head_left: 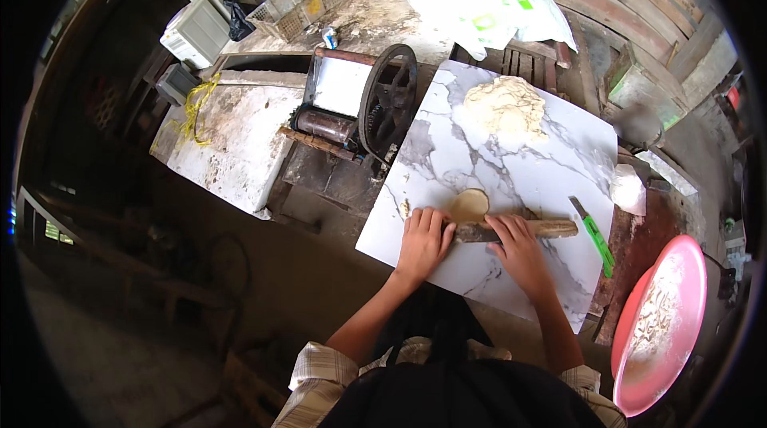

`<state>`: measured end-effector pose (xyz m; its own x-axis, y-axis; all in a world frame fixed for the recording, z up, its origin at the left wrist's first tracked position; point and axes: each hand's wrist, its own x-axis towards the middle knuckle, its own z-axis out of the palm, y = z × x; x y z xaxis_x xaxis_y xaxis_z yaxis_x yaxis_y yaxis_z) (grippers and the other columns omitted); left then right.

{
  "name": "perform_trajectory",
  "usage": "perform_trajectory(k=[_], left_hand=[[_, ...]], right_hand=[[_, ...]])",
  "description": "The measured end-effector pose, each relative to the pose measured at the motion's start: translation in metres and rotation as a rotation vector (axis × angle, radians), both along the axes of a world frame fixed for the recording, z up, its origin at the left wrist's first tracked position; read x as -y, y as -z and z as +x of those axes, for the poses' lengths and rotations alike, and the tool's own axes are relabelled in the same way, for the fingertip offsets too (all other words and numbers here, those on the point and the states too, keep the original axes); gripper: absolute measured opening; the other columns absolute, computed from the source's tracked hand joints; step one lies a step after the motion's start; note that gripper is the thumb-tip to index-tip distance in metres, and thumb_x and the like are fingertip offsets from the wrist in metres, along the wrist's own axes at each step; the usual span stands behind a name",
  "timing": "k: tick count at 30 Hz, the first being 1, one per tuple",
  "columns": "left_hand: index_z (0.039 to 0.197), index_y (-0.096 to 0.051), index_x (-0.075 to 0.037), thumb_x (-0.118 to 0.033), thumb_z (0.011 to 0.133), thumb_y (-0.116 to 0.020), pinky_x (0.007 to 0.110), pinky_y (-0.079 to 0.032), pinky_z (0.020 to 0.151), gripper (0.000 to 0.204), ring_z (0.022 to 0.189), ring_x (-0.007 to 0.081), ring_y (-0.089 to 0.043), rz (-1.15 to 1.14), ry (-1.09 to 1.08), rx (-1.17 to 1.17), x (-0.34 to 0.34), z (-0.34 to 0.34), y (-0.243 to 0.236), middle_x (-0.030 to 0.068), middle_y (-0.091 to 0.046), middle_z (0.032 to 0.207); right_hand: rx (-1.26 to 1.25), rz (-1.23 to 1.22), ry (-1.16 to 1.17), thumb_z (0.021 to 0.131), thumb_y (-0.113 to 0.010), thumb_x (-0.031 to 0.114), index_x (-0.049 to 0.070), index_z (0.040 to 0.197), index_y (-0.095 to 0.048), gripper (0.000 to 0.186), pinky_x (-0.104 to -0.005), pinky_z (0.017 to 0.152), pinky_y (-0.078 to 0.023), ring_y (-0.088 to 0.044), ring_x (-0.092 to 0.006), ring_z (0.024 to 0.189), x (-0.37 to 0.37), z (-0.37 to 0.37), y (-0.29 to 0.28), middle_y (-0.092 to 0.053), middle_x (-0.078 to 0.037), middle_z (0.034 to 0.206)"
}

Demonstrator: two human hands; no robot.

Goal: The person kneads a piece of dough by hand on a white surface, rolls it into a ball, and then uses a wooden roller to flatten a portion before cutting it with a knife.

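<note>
A round, flattened piece of dough (469,203) lies on the marble-patterned board (415,158) in front of me. Across its near edge runs a dark wooden rolling stick (551,229). My right hand (518,246) is curled over the stick's middle. At the stick's left end is my left hand (424,242), fingers bent over it and pressed together; that end is hidden beneath the hand. A large, lumpy mass of dough (503,107) rests toward the far side of the board. To the right of the stick lies a green-handled knife (597,242).
A hand-cranked roller machine (327,120) with a large wheel (388,100) stands left of the board. A pink basin (667,308) holding floury strips leans at right. Beyond are a white plastic bag (499,12), a plastic crate (300,3) and a small white bag (628,189).
</note>
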<state>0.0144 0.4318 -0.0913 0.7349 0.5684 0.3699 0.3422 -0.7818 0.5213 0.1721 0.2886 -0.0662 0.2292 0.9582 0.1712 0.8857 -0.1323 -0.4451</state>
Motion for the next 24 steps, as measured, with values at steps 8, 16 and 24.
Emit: perform_trajectory(k=[8, 16, 24], left_hand=[[0.110, -0.050, -0.001, -0.007, 0.082, -0.062, 0.042, -0.040, 0.088, 0.032, 0.099, 0.0347, -0.047, -0.113, 0.122, 0.125, 0.024, -0.026, -0.003, 0.0176, -0.049, 0.106], [0.102, -0.050, -0.005, -0.009, 0.081, -0.057, 0.044, -0.038, 0.080, 0.022, 0.092, 0.0299, -0.049, -0.148, 0.005, 0.074, -0.024, 0.022, -0.001, 0.0116, -0.052, 0.096], [0.098, -0.050, -0.007, -0.010, 0.076, -0.055, 0.041, -0.034, 0.080, 0.023, 0.094, 0.0270, -0.048, 0.022, -0.239, -0.016, -0.035, 0.068, 0.002, 0.0083, -0.053, 0.096]], right_hand=[[0.113, 0.185, 0.002, 0.067, -0.072, 0.007, 0.006, 0.112, -0.056, 0.048, -0.0429, 0.093, -0.040, -0.051, -0.0296, 0.105, 0.017, -0.011, 0.006, -0.053, -0.009, 0.107], [0.060, 0.084, 0.011, 0.078, -0.067, 0.016, 0.003, 0.116, -0.056, 0.041, -0.0438, 0.094, -0.038, -0.051, -0.0266, 0.103, -0.007, 0.013, -0.008, -0.055, -0.009, 0.105], [0.463, 0.126, 0.419, 0.093, -0.047, 0.038, 0.002, 0.125, -0.054, 0.049, -0.0554, 0.108, -0.020, -0.032, -0.0256, 0.135, -0.078, -0.010, 0.025, -0.053, -0.012, 0.130]])
